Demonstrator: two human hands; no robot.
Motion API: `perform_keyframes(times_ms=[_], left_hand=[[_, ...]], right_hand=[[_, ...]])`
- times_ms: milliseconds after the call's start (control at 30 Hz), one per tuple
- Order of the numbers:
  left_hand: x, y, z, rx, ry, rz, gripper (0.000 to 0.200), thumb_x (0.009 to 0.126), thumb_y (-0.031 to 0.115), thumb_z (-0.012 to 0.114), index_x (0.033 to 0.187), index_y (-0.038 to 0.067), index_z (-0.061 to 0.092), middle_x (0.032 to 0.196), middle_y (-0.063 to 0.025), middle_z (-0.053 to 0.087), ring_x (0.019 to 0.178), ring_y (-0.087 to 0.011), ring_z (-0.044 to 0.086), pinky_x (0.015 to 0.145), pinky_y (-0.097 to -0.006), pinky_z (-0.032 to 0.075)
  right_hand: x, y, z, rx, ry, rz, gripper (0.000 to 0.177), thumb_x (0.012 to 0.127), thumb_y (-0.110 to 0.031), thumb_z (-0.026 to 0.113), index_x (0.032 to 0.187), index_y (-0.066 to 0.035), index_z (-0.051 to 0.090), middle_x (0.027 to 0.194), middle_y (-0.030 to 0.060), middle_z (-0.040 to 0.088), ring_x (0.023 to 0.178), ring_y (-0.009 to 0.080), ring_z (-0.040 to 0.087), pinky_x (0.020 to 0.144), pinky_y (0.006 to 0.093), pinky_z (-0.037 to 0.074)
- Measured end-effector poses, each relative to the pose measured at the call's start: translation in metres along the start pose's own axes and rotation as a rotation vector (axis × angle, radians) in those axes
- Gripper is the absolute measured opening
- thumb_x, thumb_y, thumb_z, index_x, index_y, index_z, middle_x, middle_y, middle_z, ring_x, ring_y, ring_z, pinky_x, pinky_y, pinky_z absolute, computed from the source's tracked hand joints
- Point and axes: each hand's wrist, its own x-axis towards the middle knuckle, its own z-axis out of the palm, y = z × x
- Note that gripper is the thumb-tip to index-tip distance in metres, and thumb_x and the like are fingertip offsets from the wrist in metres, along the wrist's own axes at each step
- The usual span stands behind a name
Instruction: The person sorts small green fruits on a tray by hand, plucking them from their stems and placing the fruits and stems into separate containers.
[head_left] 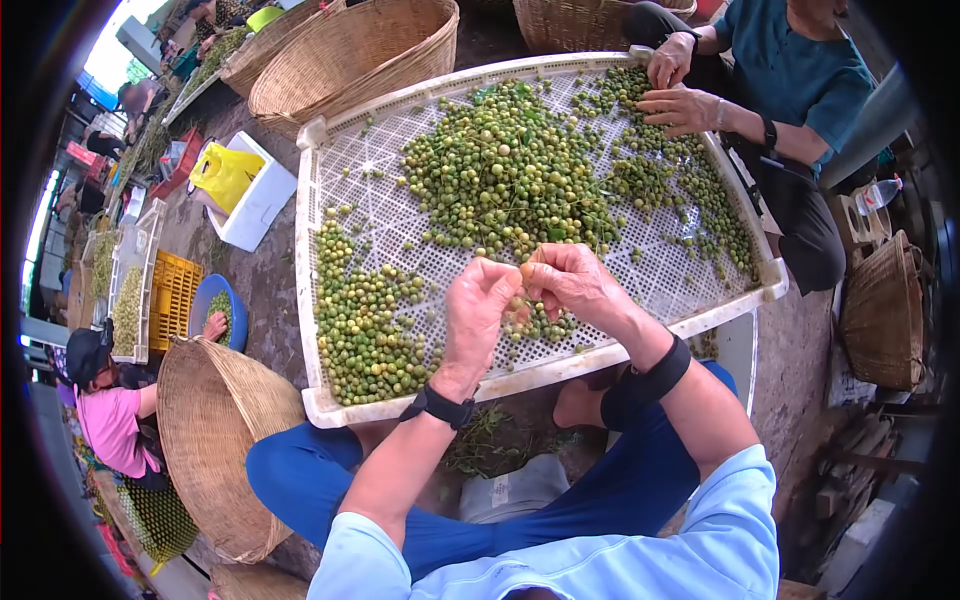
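Note:
A white perforated tray carries a large heap of small green round fruits, with a looser group at its left front. Over the tray's front part, my left hand and my right hand meet, fingertips pinched together. Whatever lies between the fingers is too small and hidden to name. Some fruits show just below and behind my fingers. Dark bands circle both my wrists.
Across the tray at the upper right, a co-worker's hands touch fruits. Wicker baskets stand behind, at left and at right. Another person in pink reaches into a blue basin. A white box holds a yellow bag.

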Motion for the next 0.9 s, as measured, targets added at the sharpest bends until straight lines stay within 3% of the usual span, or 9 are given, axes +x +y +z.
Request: perform_keyframes(times_ms=[167,267,400,533,600,700,900], left_hand=[[-0.003,0.012,0.002,-0.123,0.078,-0.137,0.013,0.086,0.017,0.062,0.087,0.005,0.056,0.073,-0.002,0.061,0.058,-0.0093,0.058,0.049,-0.021,0.049],[-0.004,0.009,0.002,-0.113,0.105,-0.151,0.013,0.085,0.017,0.062,0.085,0.005,0.057,0.07,-0.0006,0.06,0.057,-0.0083,0.057,0.049,-0.0205,0.048],[-0.006,0.005,0.004,-0.039,0.124,-0.154,0.013,0.086,0.018,0.062,0.085,0.005,0.057,0.068,0.0003,0.058,0.056,-0.0067,0.053,0.05,-0.0209,0.046],[-0.005,0.011,0.007,-0.041,0.085,-0.172,0.013,0.088,0.018,0.06,0.085,0.005,0.057,0.07,0.0,0.058,0.057,-0.0067,0.052,0.05,-0.0214,0.045],[-0.005,0.013,0.007,-0.393,0.07,-0.31,0.014,0.09,0.019,0.057,0.087,0.005,0.057,0.075,-0.0018,0.059,0.06,-0.008,0.053,0.05,-0.022,0.045],[-0.002,0.013,0.004,-0.552,0.088,-0.269,0.011,0.09,0.015,0.054,0.091,0.004,0.055,0.081,-0.005,0.06,0.064,-0.0112,0.056,0.053,-0.0236,0.048],[-0.004,0.027,0.003,-0.549,0.102,-0.296,0.013,0.086,0.015,0.055,0.09,0.003,0.055,0.082,-0.0093,0.061,0.066,-0.0164,0.061,0.059,-0.0278,0.054]], right_hand=[[0.0,-0.004,0.001,-0.122,-0.107,-0.039,0.021,0.086,-0.02,0.06,0.082,0.0,0.06,0.066,0.0014,0.059,0.056,0.0064,0.054,0.049,0.0219,0.046],[0.0,-0.005,0.002,-0.157,-0.163,-0.082,0.019,0.083,-0.018,0.062,0.078,0.0,0.06,0.065,0.0014,0.059,0.055,0.007,0.054,0.048,0.0224,0.046],[-0.001,-0.006,0.005,-0.279,-0.079,-0.041,0.016,0.079,-0.014,0.063,0.073,0.0,0.06,0.061,0.0007,0.058,0.052,0.0072,0.053,0.046,0.0226,0.045],[-0.003,-0.005,0.006,-0.128,-0.037,-0.026,0.011,0.077,-0.01,0.059,0.07,-0.001,0.059,0.06,0.0005,0.057,0.051,0.0065,0.052,0.044,0.0221,0.043],[-0.006,-0.012,0.008,-0.025,-0.045,-0.036,0.009,0.077,-0.009,0.057,0.071,-0.002,0.057,0.062,0.0006,0.058,0.053,0.006,0.052,0.047,0.0213,0.043],[-0.006,-0.014,0.009,0.122,-0.07,-0.112,0.007,0.077,-0.008,0.056,0.073,-0.003,0.054,0.066,0.0007,0.058,0.056,0.006,0.052,0.051,0.0209,0.043],[-0.005,-0.005,0.004,0.09,-0.098,-0.196,0.006,0.078,-0.007,0.056,0.075,-0.003,0.053,0.068,0.0006,0.057,0.06,0.0059,0.051,0.055,0.0212,0.042]])
